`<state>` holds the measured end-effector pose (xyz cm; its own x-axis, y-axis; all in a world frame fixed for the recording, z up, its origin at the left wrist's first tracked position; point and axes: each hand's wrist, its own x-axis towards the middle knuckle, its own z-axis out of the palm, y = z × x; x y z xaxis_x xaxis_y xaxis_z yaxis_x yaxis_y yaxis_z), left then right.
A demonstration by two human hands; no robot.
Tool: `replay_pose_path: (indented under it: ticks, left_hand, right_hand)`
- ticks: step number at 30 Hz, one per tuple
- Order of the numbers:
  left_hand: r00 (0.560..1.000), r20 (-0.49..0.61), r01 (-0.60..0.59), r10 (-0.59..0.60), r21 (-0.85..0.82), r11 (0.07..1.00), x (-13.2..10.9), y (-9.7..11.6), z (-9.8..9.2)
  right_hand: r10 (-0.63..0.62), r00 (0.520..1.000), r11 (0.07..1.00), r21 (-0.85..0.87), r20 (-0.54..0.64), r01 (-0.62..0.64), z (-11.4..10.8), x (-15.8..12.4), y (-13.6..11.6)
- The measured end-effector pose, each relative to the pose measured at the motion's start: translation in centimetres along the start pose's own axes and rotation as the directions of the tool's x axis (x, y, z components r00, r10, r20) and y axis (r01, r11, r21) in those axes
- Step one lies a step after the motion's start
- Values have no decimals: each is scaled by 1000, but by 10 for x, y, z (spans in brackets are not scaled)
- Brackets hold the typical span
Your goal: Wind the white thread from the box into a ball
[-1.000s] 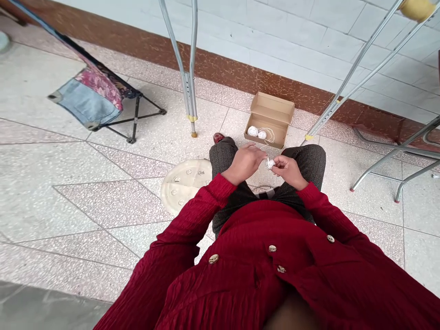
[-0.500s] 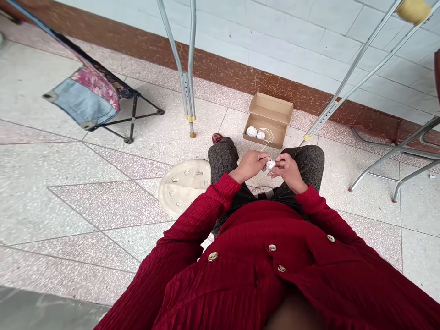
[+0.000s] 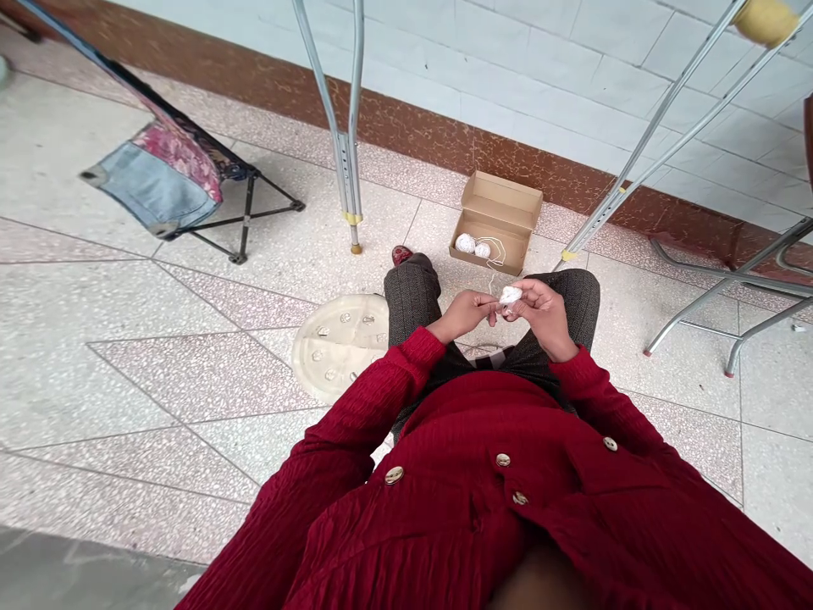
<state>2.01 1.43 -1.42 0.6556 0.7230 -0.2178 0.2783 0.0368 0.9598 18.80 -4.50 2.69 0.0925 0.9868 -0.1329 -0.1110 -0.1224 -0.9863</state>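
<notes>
Apparently partway through winding; calls next for feeding the thin white yarn strand (image 3: 491, 281) on evenly, without slack. Holds a small, roundish white yarn ball (image 3: 510, 296) between two dark grey trouser legs (image 3: 412, 296), in the closed grip of the right hand (image 3: 546, 317). Looks soft and slightly lumpy, much like the two white yarn balls (image 3: 466, 244) in the open brown cardboard box (image 3: 501, 203) on the speckled floor (image 3: 254, 373). Has the left hand (image 3: 467, 313) just beside the ball, too small in view to tell whether spread or pinching the strand.
</notes>
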Motion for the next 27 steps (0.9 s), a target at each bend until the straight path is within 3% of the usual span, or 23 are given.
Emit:
replay_pose_path:
  ticks: [5, 10, 13, 16, 19, 22, 24, 27]
  left_hand:
    - [993, 118, -39, 19, 169, 985, -26, 5, 12]
    - [963, 40, -249, 267, 520, 817, -39, 27, -2]
    - [915, -3, -324, 404, 593, 737, -30, 33, -12]
    - [918, -28, -321, 395, 532, 784, -16, 27, -14]
    - [962, -57, -231, 269, 362, 903, -10, 14, -3]
    - [987, -2, -152, 160, 302, 941, -16, 5, 12]
    - [988, 53, -156, 147, 378, 913, -23, 4, 19]
    - [971, 82, -232, 226, 567, 790, -33, 11, 20]
  right_hand:
    - [-87, 989, 964, -259, -119, 54, -27, 21, -1]
    - [-22, 1000, 889, -458, -13, 14, -31, 12, 27]
    - [102, 984, 942, -333, 143, -49, -16, -5, 33]
    - [180, 960, 981, -110, 213, -159, -5, -17, 18]
    - [162, 977, 986, 13, 139, -165, -5, -20, -8]
    - [146, 989, 989, 29, 20, -147, -15, -12, -22]
    - [132, 988, 991, -10, -83, -133, -23, -1, -20]
    - [88, 974, 987, -116, -209, -114, -31, 17, -3]
